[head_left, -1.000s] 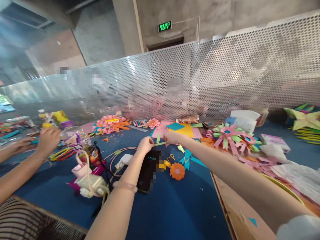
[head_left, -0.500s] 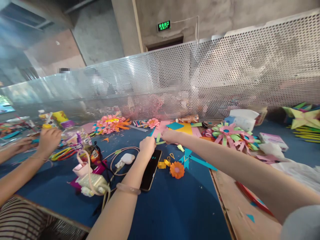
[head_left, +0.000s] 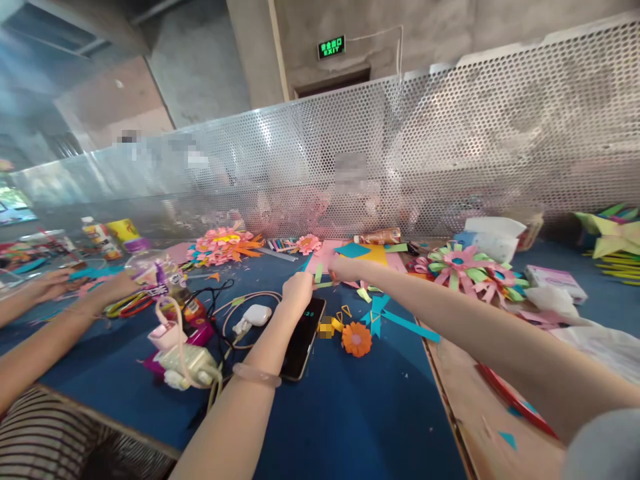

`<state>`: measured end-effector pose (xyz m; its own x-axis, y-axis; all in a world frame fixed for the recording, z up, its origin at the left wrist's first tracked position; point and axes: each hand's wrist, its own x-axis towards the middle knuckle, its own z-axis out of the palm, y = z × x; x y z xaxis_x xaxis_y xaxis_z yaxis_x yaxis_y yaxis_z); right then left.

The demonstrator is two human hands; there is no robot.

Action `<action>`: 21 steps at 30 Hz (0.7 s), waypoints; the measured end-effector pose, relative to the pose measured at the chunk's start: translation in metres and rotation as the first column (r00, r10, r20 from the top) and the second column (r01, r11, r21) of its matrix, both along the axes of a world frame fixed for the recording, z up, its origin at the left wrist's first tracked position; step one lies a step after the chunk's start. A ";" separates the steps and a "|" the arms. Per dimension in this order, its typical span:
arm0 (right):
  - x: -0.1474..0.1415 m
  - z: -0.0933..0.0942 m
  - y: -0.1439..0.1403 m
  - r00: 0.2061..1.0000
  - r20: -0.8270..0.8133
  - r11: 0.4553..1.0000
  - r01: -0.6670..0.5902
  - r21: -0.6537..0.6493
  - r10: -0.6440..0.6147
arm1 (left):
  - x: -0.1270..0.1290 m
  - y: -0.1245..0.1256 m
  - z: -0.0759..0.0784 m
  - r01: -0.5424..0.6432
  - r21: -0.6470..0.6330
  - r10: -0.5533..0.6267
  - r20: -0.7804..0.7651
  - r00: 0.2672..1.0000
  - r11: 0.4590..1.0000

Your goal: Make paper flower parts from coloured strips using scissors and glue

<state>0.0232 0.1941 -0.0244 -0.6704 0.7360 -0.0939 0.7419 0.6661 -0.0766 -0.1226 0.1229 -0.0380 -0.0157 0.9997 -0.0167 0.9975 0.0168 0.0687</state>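
Observation:
My left hand (head_left: pixel 297 288) and my right hand (head_left: pixel 344 268) are stretched out over the blue table (head_left: pixel 350 413). Between them they pinch the two ends of a thin light-green paper strip (head_left: pixel 323 285). Just under my left wrist lies a black phone (head_left: pixel 303 333) with its screen lit. An orange paper flower (head_left: pixel 357 339) and a teal paper star (head_left: pixel 376 313) lie close below the strip. Pink and yellow paper sheets (head_left: pixel 370 257) lie right behind my right hand.
A co-worker's two hands (head_left: pixel 75 288) work at the far left among coloured strips. A white earbud case (head_left: pixel 256 315), cables and a small handbag-like item (head_left: pixel 183 357) lie left of the phone. Large paper flowers (head_left: pixel 463 267) are at right, a brown board (head_left: pixel 480 427) at lower right, a perforated metal screen (head_left: pixel 450 153) behind.
My two hands have drawn closer together on the green strip. The co-worker's hands at the left have dropped lower and moved apart over the table.

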 end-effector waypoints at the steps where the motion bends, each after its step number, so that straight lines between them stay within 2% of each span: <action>1: 0.002 -0.001 0.004 1.000 0.025 1.000 -0.017 -0.025 0.018 | -0.002 0.001 0.000 0.007 -0.002 -0.007 0.016 1.000 1.000; 5: 0.006 -0.007 0.016 0.994 0.082 0.993 -0.068 -0.100 0.077 | -0.011 0.008 -0.003 0.027 -0.016 -0.025 0.083 0.996 1.000; 10: 0.009 -0.015 0.019 0.995 0.056 0.988 -0.078 -0.136 0.086 | -0.020 0.018 -0.011 0.037 -0.030 -0.032 0.156 0.987 0.999; 15: 0.013 -0.018 0.014 0.998 -0.009 0.987 -0.056 -0.152 0.055 | -0.024 0.025 -0.016 0.038 -0.045 -0.026 0.232 0.972 0.998; 21: 0.014 -0.012 0.002 0.986 -0.165 0.988 -0.023 -0.153 -0.003 | -0.027 0.023 -0.013 0.028 -0.053 -0.009 0.337 0.942 0.998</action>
<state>0.0377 0.1962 -0.0365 -0.6932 0.7147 -0.0935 0.7042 0.6438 -0.2995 -0.1493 0.1456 -0.0508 0.0190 0.9971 -0.0739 0.9166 0.0122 0.3997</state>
